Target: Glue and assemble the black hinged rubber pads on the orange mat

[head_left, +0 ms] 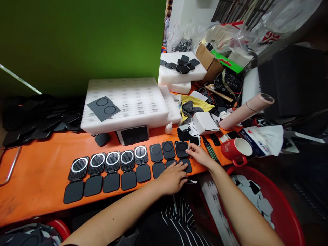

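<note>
Folding black pads, each of two hinged square panels, lie open in a row on the orange table. My left hand (173, 178) lies palm down with fingers spread over the lower panels at the row's right end. Beside it, my right hand (198, 154) has its thumb and fingertips closed at the right edge of the last folding pad (181, 149). That pad's upper panel has a dark ring on a smooth face, like the neighbouring pad (167, 149). Farther left, several pads show a white ring (112, 159) on a gridded face. My left fingers partly hide the lower panels.
White foam blocks (125, 119) stand behind the row, with a grey ring-marked sheet (104, 108) on top. To the right are dark pens (211, 150), a red mug (237, 148), a pink tumbler (246, 111) and a red tub (284, 201) of scraps. Black pieces (43, 116) are piled at left.
</note>
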Demonstrator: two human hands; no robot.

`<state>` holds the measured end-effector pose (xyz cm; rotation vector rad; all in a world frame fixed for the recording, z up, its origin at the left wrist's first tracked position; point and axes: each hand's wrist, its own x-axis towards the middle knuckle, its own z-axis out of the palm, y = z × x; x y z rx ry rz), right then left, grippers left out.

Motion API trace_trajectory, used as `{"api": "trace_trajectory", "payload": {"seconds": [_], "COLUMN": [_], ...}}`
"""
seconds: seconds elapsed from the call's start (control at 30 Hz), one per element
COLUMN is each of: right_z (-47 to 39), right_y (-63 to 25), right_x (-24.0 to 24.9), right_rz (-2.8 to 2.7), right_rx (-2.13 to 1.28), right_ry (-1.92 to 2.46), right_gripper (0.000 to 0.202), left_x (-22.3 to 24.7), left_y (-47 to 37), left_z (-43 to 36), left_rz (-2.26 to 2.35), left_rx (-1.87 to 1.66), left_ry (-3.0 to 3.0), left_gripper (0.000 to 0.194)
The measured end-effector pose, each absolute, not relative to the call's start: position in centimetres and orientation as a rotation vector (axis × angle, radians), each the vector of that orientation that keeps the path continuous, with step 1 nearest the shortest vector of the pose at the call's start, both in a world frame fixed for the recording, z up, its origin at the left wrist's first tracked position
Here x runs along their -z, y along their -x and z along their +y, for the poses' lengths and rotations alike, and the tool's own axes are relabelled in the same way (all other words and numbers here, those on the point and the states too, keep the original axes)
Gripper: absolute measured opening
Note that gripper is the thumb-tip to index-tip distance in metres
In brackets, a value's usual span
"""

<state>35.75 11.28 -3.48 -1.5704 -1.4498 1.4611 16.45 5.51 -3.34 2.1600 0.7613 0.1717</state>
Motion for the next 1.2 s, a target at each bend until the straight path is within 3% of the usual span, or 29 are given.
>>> {"api": "trace_trajectory", "payload": {"seconds": [1.2], "right_z": [11.2], "right_y": [-35.7], "right_x": [5.7], "right_rz": [-1.496], "right_rx": [-1.348], "right_ry": [1.615], "right_gripper": [0.028], "left_x": [3.2], "left_y": [-16.6], "left_z": [5.7], "left_rz": [0.779], "left_rx": [-0.138], "left_ry": [-2.183], "left_gripper": [0.024]}}
